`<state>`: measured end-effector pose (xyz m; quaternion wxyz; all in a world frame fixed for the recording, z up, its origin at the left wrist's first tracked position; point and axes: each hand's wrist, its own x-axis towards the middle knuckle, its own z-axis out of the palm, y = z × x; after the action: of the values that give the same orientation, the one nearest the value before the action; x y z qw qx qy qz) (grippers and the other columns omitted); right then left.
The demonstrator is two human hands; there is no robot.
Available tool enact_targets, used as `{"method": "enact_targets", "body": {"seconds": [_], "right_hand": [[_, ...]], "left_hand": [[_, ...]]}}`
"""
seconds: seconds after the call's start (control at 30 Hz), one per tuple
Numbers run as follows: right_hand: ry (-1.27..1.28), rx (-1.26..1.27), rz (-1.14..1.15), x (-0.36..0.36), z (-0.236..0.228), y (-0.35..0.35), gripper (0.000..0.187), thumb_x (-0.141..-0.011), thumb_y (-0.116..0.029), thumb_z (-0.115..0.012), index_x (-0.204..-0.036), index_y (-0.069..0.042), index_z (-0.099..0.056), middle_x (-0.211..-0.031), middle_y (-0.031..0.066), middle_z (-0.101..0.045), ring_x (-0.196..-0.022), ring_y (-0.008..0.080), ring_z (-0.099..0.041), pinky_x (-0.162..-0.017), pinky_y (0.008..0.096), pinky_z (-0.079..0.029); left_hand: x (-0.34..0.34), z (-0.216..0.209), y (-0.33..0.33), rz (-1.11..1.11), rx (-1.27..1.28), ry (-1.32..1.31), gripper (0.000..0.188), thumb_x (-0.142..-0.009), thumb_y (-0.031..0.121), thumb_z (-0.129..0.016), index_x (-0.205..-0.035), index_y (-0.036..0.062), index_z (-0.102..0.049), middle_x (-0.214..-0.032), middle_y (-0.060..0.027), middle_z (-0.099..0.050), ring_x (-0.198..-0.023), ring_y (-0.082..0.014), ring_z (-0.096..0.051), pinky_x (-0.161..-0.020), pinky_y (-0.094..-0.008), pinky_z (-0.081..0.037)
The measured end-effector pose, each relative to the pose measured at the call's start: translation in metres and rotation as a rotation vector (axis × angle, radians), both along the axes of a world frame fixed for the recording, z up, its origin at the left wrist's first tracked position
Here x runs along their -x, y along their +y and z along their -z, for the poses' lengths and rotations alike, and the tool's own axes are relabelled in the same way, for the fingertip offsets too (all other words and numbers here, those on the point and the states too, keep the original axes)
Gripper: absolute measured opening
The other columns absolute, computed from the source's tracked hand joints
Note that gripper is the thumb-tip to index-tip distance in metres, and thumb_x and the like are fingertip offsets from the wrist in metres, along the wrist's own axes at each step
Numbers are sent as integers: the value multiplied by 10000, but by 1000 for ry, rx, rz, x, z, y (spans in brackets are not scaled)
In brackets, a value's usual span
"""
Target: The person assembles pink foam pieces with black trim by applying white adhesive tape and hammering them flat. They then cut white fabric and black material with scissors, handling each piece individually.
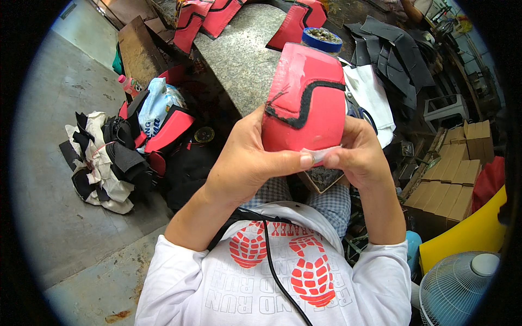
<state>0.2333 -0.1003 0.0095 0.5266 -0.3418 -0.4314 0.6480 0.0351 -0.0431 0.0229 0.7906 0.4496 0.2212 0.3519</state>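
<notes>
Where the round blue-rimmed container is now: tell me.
In the head view, the container sits near the top, right of centre, beyond the upper right corner of the red piece held between left hand and right hand.

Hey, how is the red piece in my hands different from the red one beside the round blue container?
The held piece is between your left hand and right hand; the other piece rests on the speckled slab. The held piece looks larger in view, the other piece smaller. Both have a bent black strip.
</notes>
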Motion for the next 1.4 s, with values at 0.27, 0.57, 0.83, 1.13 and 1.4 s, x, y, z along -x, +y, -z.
{"method": "enact_targets", "body": {"seconds": [0.27, 0.57, 0.83, 1.13, 1.4], "right_hand": [[-316, -187, 229, 14, 4, -1, 231, -841, 12, -723, -1065, 45, -681, -999, 65, -715, -873, 113, -668, -783, 261, -538], [-1527, -794, 781, -44, 14, 94, 473, -730, -338, -823, -1137, -162, -658, -1173, 117, -604, -1069, 319, -604, -839, 414, -520], [-1080, -680, 738, -95, 43, 153, 675, -677, -97, -869, -1286, -135, -580, -1249, 132, -548, -1160, 273, -573, -1028, 354, -453], [-1641, -426, 940, -154, 72, 186, 1093, -708, -346, -854, -1566, -283, -180, -1438, 206, -409, -1252, 377, -528, -1000, 412, -489], [-1684, -232, 362, -79, 23, 42, 537, -747, -414, -802, -1141, -86, -642, -1096, 93, -609, -1045, 315, -585, -834, 443, -503]], "left_hand": [[-5, 15, 1, -165, -292, 174, 465, -765, -24, -724, -1204, -52, -575, -1071, -77, -677, -965, -112, -640, -862, -271, -527], [-5, 51, 67, -406, -523, 425, 472, -771, -6, -696, -1218, -26, -545, -1054, -163, -700, -975, -198, -677, -894, -326, -514], [-13, 78, 99, -411, -845, 1181, 671, -764, 138, -766, -1316, -3, -411, -1075, -307, -644, -1026, -460, -625, -869, -473, -501], [-12, 92, 103, -391, -948, 1042, 654, -810, 122, -659, -1376, -17, -363, -1022, -315, -649, -961, -483, -634, -846, -516, -508], [-4, 103, 109, -568, -1025, 864, 609, -806, 70, -633, -1361, -53, -415, -1011, -277, -658, -880, -362, -659, -813, -421, -515]]}}
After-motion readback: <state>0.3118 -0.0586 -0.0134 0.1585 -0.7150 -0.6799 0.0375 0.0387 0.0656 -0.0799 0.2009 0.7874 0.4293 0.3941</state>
